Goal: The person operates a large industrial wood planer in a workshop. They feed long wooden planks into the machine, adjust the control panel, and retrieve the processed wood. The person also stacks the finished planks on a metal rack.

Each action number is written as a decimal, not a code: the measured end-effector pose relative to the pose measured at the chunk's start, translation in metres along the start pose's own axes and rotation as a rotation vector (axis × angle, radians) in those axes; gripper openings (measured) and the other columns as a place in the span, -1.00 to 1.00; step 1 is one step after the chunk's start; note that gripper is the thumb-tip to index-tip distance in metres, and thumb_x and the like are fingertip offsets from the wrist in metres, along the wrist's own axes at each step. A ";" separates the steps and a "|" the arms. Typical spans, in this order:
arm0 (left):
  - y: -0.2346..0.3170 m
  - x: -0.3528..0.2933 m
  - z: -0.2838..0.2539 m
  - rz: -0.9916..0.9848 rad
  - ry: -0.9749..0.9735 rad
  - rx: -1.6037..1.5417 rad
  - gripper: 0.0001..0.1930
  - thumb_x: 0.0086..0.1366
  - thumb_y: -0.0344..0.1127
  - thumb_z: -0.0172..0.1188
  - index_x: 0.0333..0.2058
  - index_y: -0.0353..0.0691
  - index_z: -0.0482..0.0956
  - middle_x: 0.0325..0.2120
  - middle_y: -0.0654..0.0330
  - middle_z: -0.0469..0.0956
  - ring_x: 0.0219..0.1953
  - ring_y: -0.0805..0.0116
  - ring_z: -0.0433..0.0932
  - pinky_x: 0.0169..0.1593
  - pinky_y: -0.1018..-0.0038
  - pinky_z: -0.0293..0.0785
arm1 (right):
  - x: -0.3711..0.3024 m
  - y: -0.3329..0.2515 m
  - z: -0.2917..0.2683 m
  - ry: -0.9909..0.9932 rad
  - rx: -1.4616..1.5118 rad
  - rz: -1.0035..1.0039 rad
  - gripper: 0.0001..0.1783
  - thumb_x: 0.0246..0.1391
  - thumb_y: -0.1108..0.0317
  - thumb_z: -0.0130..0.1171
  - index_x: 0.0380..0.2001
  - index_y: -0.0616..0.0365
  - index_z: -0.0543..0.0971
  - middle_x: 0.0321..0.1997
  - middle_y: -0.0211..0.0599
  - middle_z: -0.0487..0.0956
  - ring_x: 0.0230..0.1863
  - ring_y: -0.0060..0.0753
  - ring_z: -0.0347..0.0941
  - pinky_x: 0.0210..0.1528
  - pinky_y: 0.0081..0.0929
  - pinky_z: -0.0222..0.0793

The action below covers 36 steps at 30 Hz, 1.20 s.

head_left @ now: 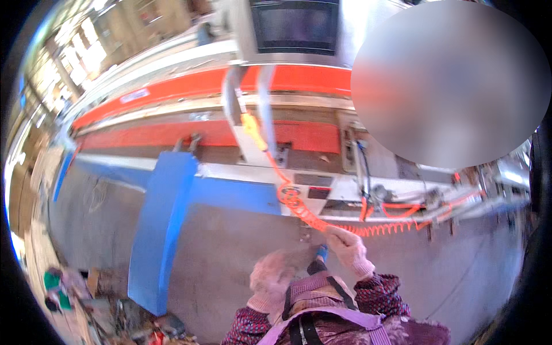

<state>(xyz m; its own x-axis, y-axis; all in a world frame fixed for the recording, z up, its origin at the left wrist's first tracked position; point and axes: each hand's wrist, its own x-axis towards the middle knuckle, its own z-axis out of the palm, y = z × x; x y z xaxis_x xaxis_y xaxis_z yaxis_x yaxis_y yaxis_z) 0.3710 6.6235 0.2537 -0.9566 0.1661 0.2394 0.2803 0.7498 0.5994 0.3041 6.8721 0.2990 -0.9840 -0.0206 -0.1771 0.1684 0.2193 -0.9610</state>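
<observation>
My right hand (349,249), in a pale pink glove, is raised with its fingers drawn together. Its fingertips overlap an orange coiled air hose (385,231); whether they grip it is hidden. The hose runs up to a yellow handheld air gun (252,131) hanging by a metal upright. My left hand (270,275), gloved alike, is low in front of my body, its fingers smeared by motion. No object can be made out in it.
A long machine with orange-red rails (213,82) spans ahead, under a dark screen (296,27). Its blue arm (158,236) juts toward me at left. Grey floor (224,247) lies below, with mixed scraps (152,325) at lower left. A blurred patch covers the upper right.
</observation>
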 end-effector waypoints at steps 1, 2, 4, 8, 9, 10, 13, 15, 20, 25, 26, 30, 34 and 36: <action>-0.003 -0.013 -0.002 -0.031 0.001 0.043 -0.55 0.14 -0.14 0.29 0.02 -0.12 0.61 0.02 0.06 0.58 0.03 0.02 0.55 0.12 0.15 0.44 | -0.008 0.000 0.004 0.016 -0.006 0.013 -0.66 0.21 0.36 0.18 0.04 0.20 0.59 -0.12 -0.26 0.68 -0.09 -0.52 0.55 -0.01 -0.53 0.46; -0.005 -0.024 -0.007 -0.066 0.011 0.095 -0.55 0.13 -0.16 0.31 0.01 -0.14 0.62 0.00 0.04 0.60 0.01 0.02 0.57 0.09 0.15 0.47 | -0.013 0.001 0.009 0.020 -0.007 0.021 -0.66 0.21 0.34 0.18 0.03 0.17 0.60 -0.13 -0.24 0.68 -0.10 -0.49 0.57 -0.02 -0.51 0.46; -0.016 -0.050 -0.006 -0.124 -0.011 0.139 -0.56 0.13 -0.15 0.30 0.00 -0.14 0.63 -0.02 0.03 0.61 0.00 0.01 0.58 0.06 0.15 0.49 | -0.022 0.000 0.008 0.030 -0.029 -0.005 -0.66 0.20 0.31 0.18 0.03 0.14 0.61 -0.13 -0.19 0.68 -0.10 -0.42 0.60 -0.02 -0.48 0.47; -0.032 -0.097 0.011 -0.173 -0.125 0.165 -0.56 0.13 -0.11 0.31 -0.01 -0.11 0.63 -0.11 0.07 0.64 -0.09 0.02 0.61 0.03 0.17 0.51 | -0.041 0.012 0.006 -0.002 -0.140 0.009 -0.66 0.19 0.28 0.17 0.01 0.11 0.62 -0.08 -0.09 0.67 -0.04 -0.26 0.62 0.01 -0.40 0.48; -0.024 -0.101 0.010 -0.192 -0.108 0.202 -0.56 0.11 -0.13 0.34 -0.02 -0.11 0.64 -0.15 0.07 0.66 -0.14 0.03 0.64 0.01 0.18 0.53 | -0.043 0.008 0.002 -0.038 -0.212 -0.008 -0.66 0.19 0.27 0.17 0.01 0.10 0.62 -0.08 -0.09 0.67 -0.04 -0.25 0.63 0.02 -0.40 0.48; -0.013 -0.103 0.016 -0.156 -0.165 0.140 -0.56 0.12 -0.13 0.33 -0.02 -0.11 0.63 -0.14 0.07 0.66 -0.14 0.03 0.64 0.00 0.18 0.53 | -0.047 0.006 -0.004 -0.083 -0.287 -0.028 -0.66 0.19 0.26 0.17 0.01 0.09 0.62 -0.08 -0.10 0.68 -0.05 -0.25 0.63 0.02 -0.39 0.48; 0.039 -0.082 0.029 -0.163 -0.213 0.124 -0.59 0.17 -0.12 0.28 -0.01 -0.09 0.61 -0.12 0.07 0.65 -0.11 0.04 0.62 -0.01 0.19 0.53 | -0.070 0.021 -0.032 0.013 -0.198 -0.036 -0.72 0.18 0.38 0.18 -0.06 0.20 0.66 -0.16 -0.17 0.71 -0.14 -0.44 0.62 -0.03 -0.48 0.50; 0.065 -0.065 0.062 -0.121 -0.280 0.103 -0.62 0.22 -0.12 0.23 0.00 -0.06 0.59 -0.07 0.08 0.62 -0.03 0.07 0.59 0.03 0.20 0.50 | -0.085 0.050 -0.065 0.036 0.128 0.036 -0.76 0.20 0.47 0.14 -0.12 0.36 0.64 -0.26 -0.30 0.69 -0.24 -0.55 0.56 -0.13 -0.59 0.49; 0.155 -0.015 0.124 0.160 -0.312 0.109 -0.62 0.27 -0.11 0.18 0.03 -0.07 0.52 0.04 0.13 0.53 0.10 0.13 0.50 0.12 0.21 0.43 | -0.121 0.100 -0.166 0.073 0.286 0.026 -0.76 0.20 0.50 0.13 -0.12 0.39 0.63 -0.31 -0.26 0.67 -0.27 -0.51 0.57 -0.16 -0.56 0.52; 0.270 -0.008 0.242 0.283 -0.380 0.019 -0.60 0.23 -0.12 0.22 0.00 -0.14 0.48 -0.03 0.15 0.53 0.03 0.13 0.52 0.09 0.21 0.44 | -0.175 0.186 -0.298 0.233 0.247 0.104 -0.74 0.21 0.48 0.13 -0.08 0.37 0.60 -0.34 -0.28 0.64 -0.37 -0.47 0.58 -0.28 -0.46 0.58; 0.300 -0.006 0.269 0.371 -0.372 -0.009 -0.59 0.23 -0.12 0.23 0.00 -0.14 0.48 -0.04 0.16 0.54 0.01 0.12 0.52 0.09 0.21 0.44 | -0.187 0.201 -0.335 0.278 0.234 0.117 -0.74 0.21 0.48 0.13 -0.07 0.37 0.60 -0.34 -0.28 0.64 -0.37 -0.47 0.58 -0.28 -0.46 0.58; 0.424 -0.008 0.340 0.534 -0.466 -0.170 -0.63 0.21 -0.12 0.21 -0.07 -0.15 0.52 -0.13 0.17 0.58 -0.05 0.15 0.57 0.01 0.23 0.48 | -0.231 0.237 -0.449 0.406 0.256 0.200 -0.65 0.15 0.25 0.26 0.00 0.07 0.62 -0.18 -0.18 0.68 -0.23 -0.14 0.59 -0.12 -0.17 0.52; 0.509 -0.002 0.395 0.678 -0.885 -0.239 -0.65 0.22 -0.10 0.20 -0.11 -0.19 0.51 -0.19 0.13 0.57 -0.12 0.11 0.60 -0.12 0.19 0.53 | -0.271 0.231 -0.518 0.664 0.241 0.267 -0.73 0.20 0.45 0.17 -0.08 0.38 0.62 -0.30 -0.29 0.64 -0.35 -0.54 0.53 -0.29 -0.55 0.50; 0.508 -0.017 0.440 0.727 -0.968 -0.346 -0.67 0.23 -0.12 0.17 -0.14 -0.21 0.50 -0.29 0.03 0.56 -0.20 0.02 0.60 -0.26 0.15 0.55 | -0.271 0.220 -0.541 0.703 0.133 0.261 -0.66 0.20 0.41 0.17 -0.01 0.36 0.61 -0.19 -0.30 0.67 -0.22 -0.51 0.56 -0.14 -0.55 0.48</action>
<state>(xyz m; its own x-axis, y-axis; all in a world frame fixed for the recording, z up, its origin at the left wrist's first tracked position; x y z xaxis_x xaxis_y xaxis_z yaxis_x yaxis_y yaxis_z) 0.4943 7.2834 0.2178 -0.1976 0.9799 0.0283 0.6319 0.1052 0.7678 0.5760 7.4536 0.2501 -0.7091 0.6520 -0.2683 0.3628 0.0112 -0.9318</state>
